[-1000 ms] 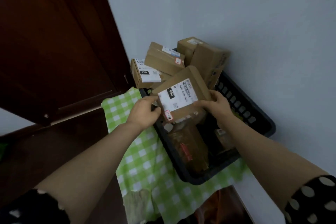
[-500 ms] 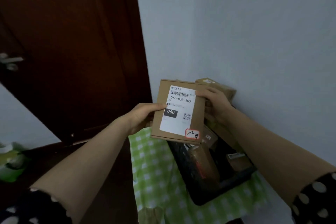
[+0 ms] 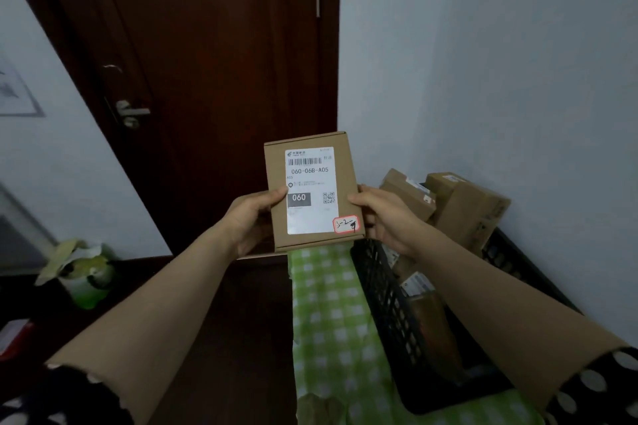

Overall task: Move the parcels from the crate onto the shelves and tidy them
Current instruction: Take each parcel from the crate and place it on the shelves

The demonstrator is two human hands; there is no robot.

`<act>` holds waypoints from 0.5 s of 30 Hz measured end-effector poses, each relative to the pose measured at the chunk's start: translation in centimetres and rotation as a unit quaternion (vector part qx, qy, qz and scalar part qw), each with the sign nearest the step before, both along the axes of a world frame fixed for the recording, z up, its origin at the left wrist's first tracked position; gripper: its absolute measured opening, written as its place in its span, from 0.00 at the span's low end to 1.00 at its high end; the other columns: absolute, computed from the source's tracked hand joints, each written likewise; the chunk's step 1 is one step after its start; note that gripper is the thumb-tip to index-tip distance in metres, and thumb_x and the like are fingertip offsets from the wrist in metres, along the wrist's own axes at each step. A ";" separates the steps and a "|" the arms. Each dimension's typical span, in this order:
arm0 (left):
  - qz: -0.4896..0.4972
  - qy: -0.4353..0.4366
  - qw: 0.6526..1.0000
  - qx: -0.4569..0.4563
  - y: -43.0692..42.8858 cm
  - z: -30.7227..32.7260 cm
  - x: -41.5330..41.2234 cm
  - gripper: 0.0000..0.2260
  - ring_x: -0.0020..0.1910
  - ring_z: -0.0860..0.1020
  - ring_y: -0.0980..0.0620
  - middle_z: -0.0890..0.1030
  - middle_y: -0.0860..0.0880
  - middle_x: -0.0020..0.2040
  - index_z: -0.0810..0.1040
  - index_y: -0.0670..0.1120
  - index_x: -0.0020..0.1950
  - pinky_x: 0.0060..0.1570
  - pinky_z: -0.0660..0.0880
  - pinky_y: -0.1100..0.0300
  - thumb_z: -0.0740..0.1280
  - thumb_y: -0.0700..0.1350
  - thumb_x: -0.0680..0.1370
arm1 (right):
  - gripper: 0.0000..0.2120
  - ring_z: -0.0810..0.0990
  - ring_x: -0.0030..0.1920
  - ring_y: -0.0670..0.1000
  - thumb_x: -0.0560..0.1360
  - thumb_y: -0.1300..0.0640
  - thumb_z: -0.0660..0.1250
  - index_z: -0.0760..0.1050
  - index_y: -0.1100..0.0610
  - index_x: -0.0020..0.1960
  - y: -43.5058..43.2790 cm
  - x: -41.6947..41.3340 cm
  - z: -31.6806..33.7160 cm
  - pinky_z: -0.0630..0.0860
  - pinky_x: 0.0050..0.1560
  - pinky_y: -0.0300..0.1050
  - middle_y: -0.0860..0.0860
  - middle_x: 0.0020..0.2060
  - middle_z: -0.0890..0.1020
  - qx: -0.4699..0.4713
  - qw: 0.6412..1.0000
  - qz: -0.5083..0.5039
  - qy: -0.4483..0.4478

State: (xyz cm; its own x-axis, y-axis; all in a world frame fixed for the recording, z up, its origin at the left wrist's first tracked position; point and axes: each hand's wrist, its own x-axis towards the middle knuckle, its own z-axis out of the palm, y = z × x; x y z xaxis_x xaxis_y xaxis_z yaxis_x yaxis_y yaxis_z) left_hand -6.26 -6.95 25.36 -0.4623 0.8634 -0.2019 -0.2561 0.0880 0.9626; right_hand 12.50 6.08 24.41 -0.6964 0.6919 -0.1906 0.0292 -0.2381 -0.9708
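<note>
A flat cardboard parcel (image 3: 312,190) with a white label reading 060-06B-A05 and a small red-edged sticker is held upright in front of me. My left hand (image 3: 250,217) grips its left edge, thumb on the label. Its right edge is gripped by my right hand (image 3: 381,217). Below right stands the black plastic crate (image 3: 383,304) with several more cardboard parcels (image 3: 466,207) piled at its far end and others lying inside. No shelves are in view.
The crate sits on a green-and-white checked cloth (image 3: 331,321) over a dark surface. A dark brown door (image 3: 214,79) with a metal handle (image 3: 133,112) is straight ahead. A green-white pot (image 3: 86,276) stands at the left. Pale walls close in on the right.
The parcel has been lifted out of the crate and turned upright facing me. My view has swung up and left, bringing the door and its handle into sight.
</note>
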 end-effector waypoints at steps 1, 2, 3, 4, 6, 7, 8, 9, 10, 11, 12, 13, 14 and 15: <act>0.006 -0.001 1.000 0.003 -0.4 0.1 -0.3 0.07 0.43 0.83 0.50 0.85 0.47 0.43 0.82 0.42 0.49 0.45 0.78 0.53 0.67 0.44 0.76 | 0.10 0.82 0.51 0.54 0.76 0.58 0.66 0.78 0.53 0.56 -0.2 -0.5 0.1 0.79 0.54 0.54 0.54 0.49 0.85 0.004 1.000 0.004 0.002; 0.012 0.000 1.000 0.005 -0.7 0.2 -0.7 0.07 0.44 0.83 0.49 0.85 0.47 0.43 0.82 0.42 0.49 0.46 0.78 0.53 0.67 0.44 0.76 | 0.09 0.82 0.51 0.54 0.76 0.58 0.66 0.78 0.53 0.56 -0.5 -0.9 0.3 0.79 0.54 0.54 0.53 0.48 0.85 0.007 1.000 0.008 0.004; 0.018 0.000 1.000 0.007 -1.0 0.4 -0.9 0.07 0.44 0.83 0.49 0.85 0.47 0.43 0.81 0.42 0.49 0.45 0.78 0.53 0.67 0.44 0.76 | 0.09 0.82 0.50 0.54 0.75 0.58 0.66 0.78 0.53 0.55 -0.7 -1.2 0.4 0.79 0.53 0.53 0.53 0.48 0.85 0.008 1.000 0.010 0.007; 0.022 -0.001 1.000 0.008 -1.3 0.5 -1.2 0.07 0.45 0.83 0.49 0.85 0.47 0.42 0.81 0.43 0.48 0.45 0.78 0.53 0.67 0.44 0.76 | 0.08 0.82 0.50 0.53 0.75 0.58 0.67 0.79 0.52 0.54 -0.9 -1.5 0.6 0.79 0.51 0.52 0.53 0.48 0.85 0.011 1.000 0.012 0.010; 0.027 -0.008 1.000 0.013 -1.8 0.7 -1.6 0.07 0.47 0.82 0.48 0.85 0.47 0.42 0.81 0.42 0.48 0.46 0.77 0.53 0.67 0.44 0.76 | 0.08 0.82 0.48 0.53 0.75 0.57 0.67 0.79 0.52 0.54 -1.3 -2.0 0.9 0.79 0.48 0.50 0.54 0.49 0.84 0.017 1.000 0.020 0.015; 0.030 -0.011 0.999 0.017 -2.1 0.8 -1.8 0.07 0.48 0.82 0.47 0.85 0.47 0.43 0.81 0.42 0.48 0.47 0.78 0.53 0.67 0.44 0.76 | 0.09 0.82 0.48 0.53 0.75 0.57 0.67 0.79 0.52 0.54 -1.4 -2.3 1.1 0.79 0.47 0.49 0.54 0.49 0.84 0.019 0.999 0.023 0.015; 0.035 -0.011 0.999 0.020 -2.3 0.9 -2.0 0.06 0.48 0.82 0.47 0.85 0.47 0.43 0.81 0.42 0.47 0.47 0.78 0.53 0.67 0.44 0.76 | 0.09 0.82 0.49 0.53 0.75 0.57 0.67 0.79 0.52 0.55 -1.5 -2.5 1.2 0.79 0.48 0.51 0.54 0.50 0.84 0.022 0.999 0.027 0.015; 0.041 -0.008 0.999 0.020 -2.6 1.0 -2.1 0.06 0.48 0.82 0.47 0.85 0.47 0.43 0.81 0.42 0.46 0.47 0.78 0.53 0.67 0.44 0.76 | 0.10 0.82 0.51 0.54 0.75 0.57 0.68 0.78 0.51 0.56 -1.7 -2.8 1.3 0.79 0.51 0.53 0.55 0.50 0.84 0.023 0.999 0.030 0.014; 0.044 -0.004 0.999 0.020 -2.8 1.0 -2.3 0.06 0.48 0.82 0.47 0.85 0.47 0.44 0.81 0.43 0.45 0.47 0.78 0.53 0.67 0.44 0.76 | 0.10 0.82 0.53 0.55 0.75 0.57 0.68 0.78 0.52 0.56 -1.8 -3.0 1.4 0.79 0.55 0.55 0.55 0.51 0.84 0.023 0.999 0.033 0.014; 0.045 0.000 0.999 0.020 -3.1 1.1 -2.4 0.06 0.48 0.82 0.47 0.85 0.47 0.44 0.81 0.43 0.46 0.47 0.77 0.53 0.67 0.44 0.76 | 0.11 0.81 0.55 0.56 0.75 0.57 0.68 0.78 0.52 0.57 -1.9 -3.3 1.4 0.78 0.57 0.57 0.55 0.52 0.84 0.022 0.999 0.035 0.012; 0.045 0.000 0.999 0.021 -3.2 1.1 -2.6 0.06 0.49 0.82 0.47 0.85 0.46 0.45 0.81 0.43 0.47 0.47 0.77 0.53 0.67 0.44 0.76 | 0.11 0.81 0.56 0.56 0.75 0.57 0.68 0.78 0.51 0.56 -2.1 -3.5 1.5 0.77 0.58 0.59 0.55 0.52 0.84 0.022 0.999 0.037 0.012; 0.045 -0.001 0.999 0.022 -3.4 1.1 -2.8 0.07 0.50 0.82 0.47 0.85 0.46 0.45 0.81 0.42 0.48 0.48 0.77 0.53 0.67 0.44 0.76 | 0.10 0.81 0.57 0.57 0.75 0.57 0.68 0.78 0.51 0.56 -2.2 -3.7 1.6 0.77 0.58 0.59 0.55 0.52 0.84 0.021 0.999 0.038 0.012; 0.047 -0.002 0.999 0.023 -3.5 1.1 -3.0 0.07 0.50 0.82 0.46 0.85 0.46 0.46 0.81 0.42 0.49 0.49 0.77 0.53 0.67 0.44 0.76 | 0.09 0.81 0.57 0.57 0.75 0.57 0.68 0.78 0.51 0.55 -2.3 -3.9 1.6 0.77 0.58 0.60 0.55 0.52 0.84 0.020 0.999 0.038 0.013; 0.050 -0.002 0.999 0.022 -3.6 1.1 -3.2 0.08 0.51 0.81 0.46 0.84 0.46 0.47 0.81 0.42 0.50 0.49 0.77 0.53 0.67 0.45 0.76 | 0.09 0.81 0.57 0.57 0.75 0.57 0.68 0.78 0.50 0.54 -2.4 -4.0 1.7 0.76 0.59 0.60 0.56 0.52 0.84 0.018 0.999 0.037 0.015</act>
